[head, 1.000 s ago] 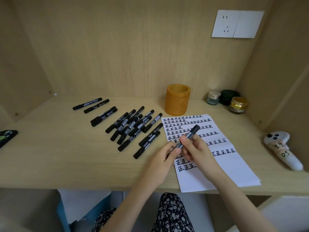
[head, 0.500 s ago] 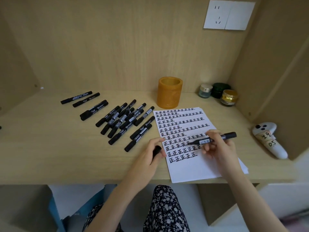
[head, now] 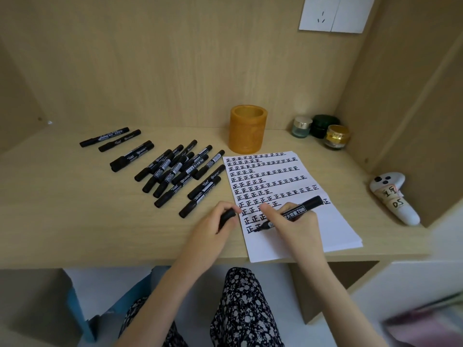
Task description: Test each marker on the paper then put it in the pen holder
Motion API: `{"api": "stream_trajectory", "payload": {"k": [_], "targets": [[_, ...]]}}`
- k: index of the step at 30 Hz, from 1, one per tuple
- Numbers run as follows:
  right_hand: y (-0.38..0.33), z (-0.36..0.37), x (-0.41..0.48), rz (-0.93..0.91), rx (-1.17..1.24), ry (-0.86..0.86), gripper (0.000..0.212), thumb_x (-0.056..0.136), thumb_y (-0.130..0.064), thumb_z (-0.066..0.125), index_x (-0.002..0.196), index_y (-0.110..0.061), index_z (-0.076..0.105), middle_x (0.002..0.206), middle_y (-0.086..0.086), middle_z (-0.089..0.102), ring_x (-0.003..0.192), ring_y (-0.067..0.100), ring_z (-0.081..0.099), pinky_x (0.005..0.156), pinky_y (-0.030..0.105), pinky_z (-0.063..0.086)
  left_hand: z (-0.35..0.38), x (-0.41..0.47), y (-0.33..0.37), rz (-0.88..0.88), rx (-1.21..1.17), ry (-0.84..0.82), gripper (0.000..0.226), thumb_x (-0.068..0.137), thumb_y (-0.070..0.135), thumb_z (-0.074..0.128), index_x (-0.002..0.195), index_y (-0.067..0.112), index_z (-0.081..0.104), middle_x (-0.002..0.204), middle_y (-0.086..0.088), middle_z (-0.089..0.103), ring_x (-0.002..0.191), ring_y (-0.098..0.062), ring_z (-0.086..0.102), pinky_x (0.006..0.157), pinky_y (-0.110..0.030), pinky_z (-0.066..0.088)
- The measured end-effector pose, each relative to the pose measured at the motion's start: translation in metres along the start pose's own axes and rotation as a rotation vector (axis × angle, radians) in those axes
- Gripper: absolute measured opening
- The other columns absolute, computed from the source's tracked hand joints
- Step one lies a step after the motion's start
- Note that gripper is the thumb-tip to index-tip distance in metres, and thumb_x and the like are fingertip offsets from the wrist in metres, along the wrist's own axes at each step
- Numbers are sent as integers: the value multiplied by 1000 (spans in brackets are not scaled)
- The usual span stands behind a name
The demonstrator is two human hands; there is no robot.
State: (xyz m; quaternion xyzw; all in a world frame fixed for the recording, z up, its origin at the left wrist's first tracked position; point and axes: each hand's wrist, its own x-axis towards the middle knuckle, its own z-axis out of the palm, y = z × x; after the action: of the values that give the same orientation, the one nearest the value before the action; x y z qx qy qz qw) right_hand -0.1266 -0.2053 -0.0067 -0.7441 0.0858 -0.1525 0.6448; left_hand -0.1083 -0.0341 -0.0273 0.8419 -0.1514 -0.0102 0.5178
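Note:
My right hand (head: 292, 221) grips an uncapped black marker (head: 304, 207) with its tip down on the white paper (head: 333, 221), at the lowest row of written characters. My left hand (head: 213, 227) holds the black cap (head: 226, 216) and rests on the desk at the paper's left edge. Several capped black markers (head: 175, 171) lie in a loose cluster left of the paper. An amber pen holder (head: 248, 128) stands upright behind the paper; I see no markers sticking out of it.
Three small jars (head: 323, 130) sit at the back right corner. A white controller (head: 393, 196) with taped labels lies at the right wall. A wall socket (head: 333, 13) is above. The desk's front edge runs just below my hands.
My right hand has brought the marker's tip down and to the left onto the lowest row of characters. My left hand still holds the cap beside the paper.

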Motion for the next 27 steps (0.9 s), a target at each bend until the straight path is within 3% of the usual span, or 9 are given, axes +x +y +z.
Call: {"api": "stream_trajectory", "payload": {"k": [3,7,11,27], "targets": [[4,7,-3,-7,-9,12,28,81,-15,75,58,-6,62,46,-11,58,45,-3,51,50,8,38,3,1,-4,46,132,10,13,91,29,52,102,36,48,95,17,57,85,4,53,74,-21,45],[10,10,-6,-27,-47,49,32,82,-12,71,54,-10,57,43,-9,53,43,4,45,48,15,38,5,2,-6,104,288,17,26,82,39,61,103,34,46,82,11,48,85,-1,46,78,-25,45],[12,11,-7,-37,-37,81,33,82,-12,71,53,-15,56,42,-11,53,42,3,45,48,15,38,5,1,-5,125,293,15,27,82,41,62,102,33,47,81,11,47,86,-3,45,78,-25,45],[11,13,-10,-51,-112,46,29,86,-11,67,60,-9,55,36,-14,46,36,1,37,42,12,30,7,3,-8,133,292,33,25,81,40,63,100,33,48,77,10,47,84,-2,44,73,-22,41]]}}
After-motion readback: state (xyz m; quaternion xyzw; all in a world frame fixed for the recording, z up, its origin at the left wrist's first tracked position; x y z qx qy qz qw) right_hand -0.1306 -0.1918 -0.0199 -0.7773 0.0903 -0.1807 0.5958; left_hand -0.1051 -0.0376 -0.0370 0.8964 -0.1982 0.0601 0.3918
